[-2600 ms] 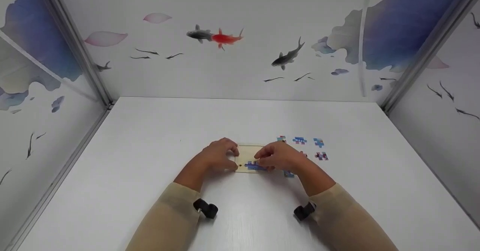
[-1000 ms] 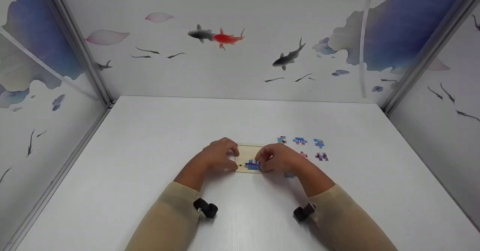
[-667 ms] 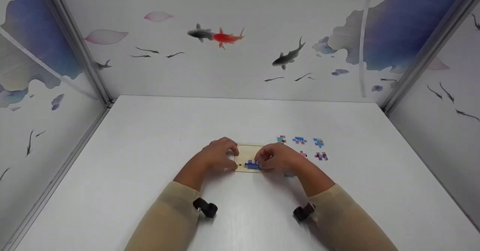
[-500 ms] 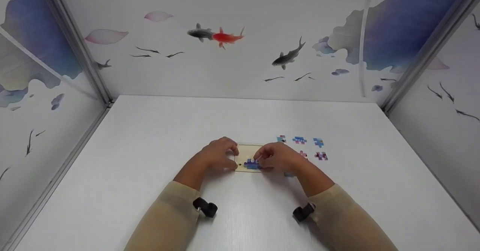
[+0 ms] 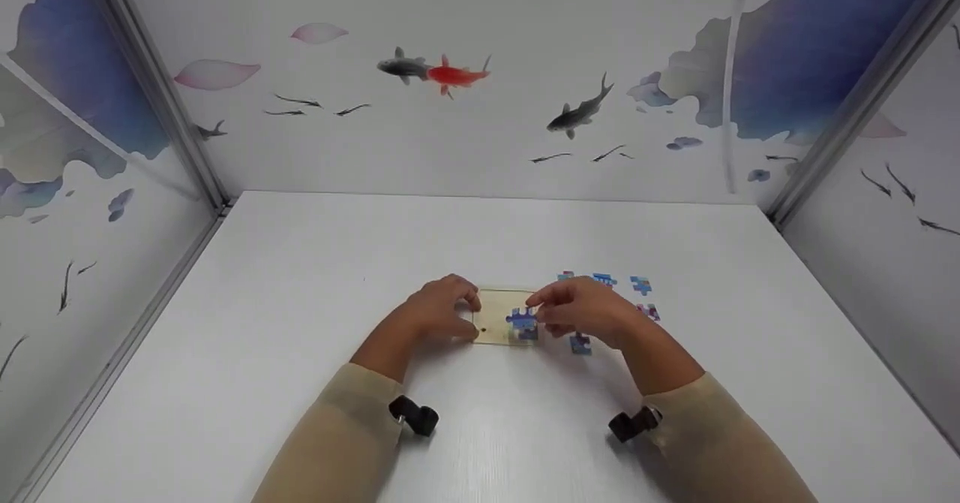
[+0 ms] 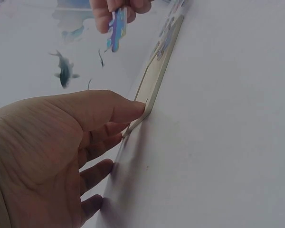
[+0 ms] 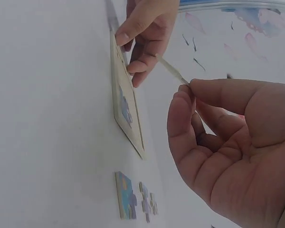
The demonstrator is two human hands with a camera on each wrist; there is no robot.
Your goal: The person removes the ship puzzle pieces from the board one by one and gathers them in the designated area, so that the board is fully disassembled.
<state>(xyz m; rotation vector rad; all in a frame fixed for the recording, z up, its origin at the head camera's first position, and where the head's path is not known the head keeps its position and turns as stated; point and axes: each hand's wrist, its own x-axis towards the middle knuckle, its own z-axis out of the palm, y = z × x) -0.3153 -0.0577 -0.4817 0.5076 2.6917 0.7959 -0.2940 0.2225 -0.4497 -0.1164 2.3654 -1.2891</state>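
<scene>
My left hand (image 5: pixel 439 309) grips the left edge of a shallow wooden puzzle tray (image 5: pixel 493 305), its thumb at the near corner in the left wrist view. Over the tray's right side, my right hand (image 5: pixel 589 311) pinches a blue jigsaw piece (image 6: pixel 117 29) between thumb and fingertips. In the right wrist view this piece is seen nearly edge-on, raised above the tray. Below it, another blue-purple jigsaw piece (image 7: pixel 125 108) lies inside the tray near the near right corner. The held piece partly covers it in the head view.
Several loose jigsaw pieces (image 5: pixel 641 285) lie on the white table (image 5: pixel 300 263) right of the tray, some partly hidden by my right hand. One loose blue piece (image 5: pixel 580 344) lies close to the tray's near right side. Printed walls (image 5: pixel 465 150) enclose the table.
My right hand was low over the pieces in the tray; it has moved up and to the right, with a blue jigsaw piece pinched in it. My left hand stays at the tray.
</scene>
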